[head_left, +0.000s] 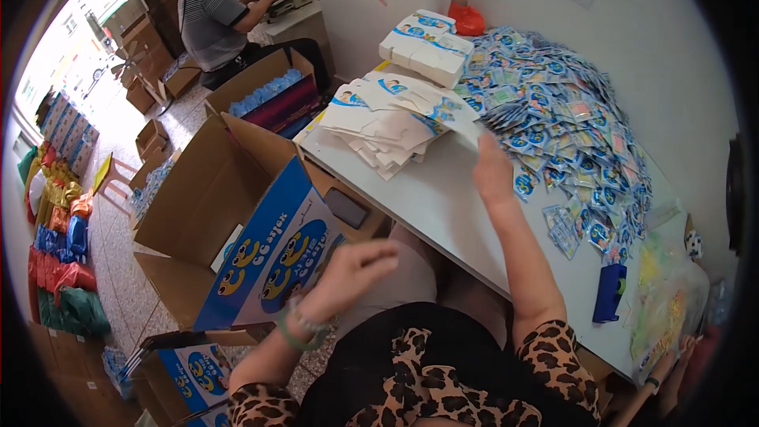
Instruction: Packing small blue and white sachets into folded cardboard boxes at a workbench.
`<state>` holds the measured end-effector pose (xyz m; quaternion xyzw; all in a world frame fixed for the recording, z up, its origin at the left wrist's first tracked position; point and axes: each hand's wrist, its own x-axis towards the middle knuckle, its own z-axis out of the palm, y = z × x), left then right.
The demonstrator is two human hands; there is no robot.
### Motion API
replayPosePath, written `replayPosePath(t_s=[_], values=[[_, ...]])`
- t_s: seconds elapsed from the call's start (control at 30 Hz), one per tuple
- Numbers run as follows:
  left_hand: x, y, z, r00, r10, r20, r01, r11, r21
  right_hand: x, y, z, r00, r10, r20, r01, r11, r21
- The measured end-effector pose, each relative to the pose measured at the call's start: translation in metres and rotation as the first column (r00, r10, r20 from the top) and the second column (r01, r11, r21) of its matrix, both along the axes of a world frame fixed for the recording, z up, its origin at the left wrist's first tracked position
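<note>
In the head view, the right hand meets the near right edge of the loose white cartons at the far left of the table; its fingertips are hard to make out, so I cannot tell whether they are clamped on a carton; the left hand is blurred, its fingers bent, beside the big open box, and its grip cannot be told; another person's hands are cut off at the near right; the big box holds a white piece, mostly hidden by its wall; a farther open box holds blue packets; a clear bag on the right has yellowish contents, unclear through the plastic.
</note>
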<state>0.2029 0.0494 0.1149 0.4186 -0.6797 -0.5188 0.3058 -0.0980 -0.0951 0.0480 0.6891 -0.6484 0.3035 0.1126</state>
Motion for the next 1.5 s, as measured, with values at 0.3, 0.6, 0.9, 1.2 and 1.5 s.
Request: replayPosePath(t_s=[0.3,0.6,0.9,1.2,1.5], values=[[-0.112,-0.04,-0.047,0.507,0.493,-0.707,-0.044,0.834,0.55,0.068,0.185,0.017,0.966,0.227,-0.125,-0.24,0.966,-0.099],[-0.084,-0.015,-0.026,0.612,0.342,-0.713,0.09,0.866,0.493,-0.031,0.221,0.02,0.1,0.121,0.988,-0.019,0.993,-0.119],[-0.104,-0.011,-0.037,0.764,0.233,-0.602,0.154,0.839,0.521,-0.042,0.23,0.013,0.146,-0.086,0.986,0.11,0.992,0.07],[-0.098,-0.041,-0.075,0.677,0.304,-0.671,0.338,0.68,0.65,-0.065,0.239,-0.002,0.196,-0.198,0.96,-0.103,0.97,0.221],[-0.106,-0.064,-0.088,0.526,0.318,-0.789,0.621,0.49,0.612,-0.059,0.229,-0.011,-0.334,0.082,0.939,-0.261,0.949,-0.175]])
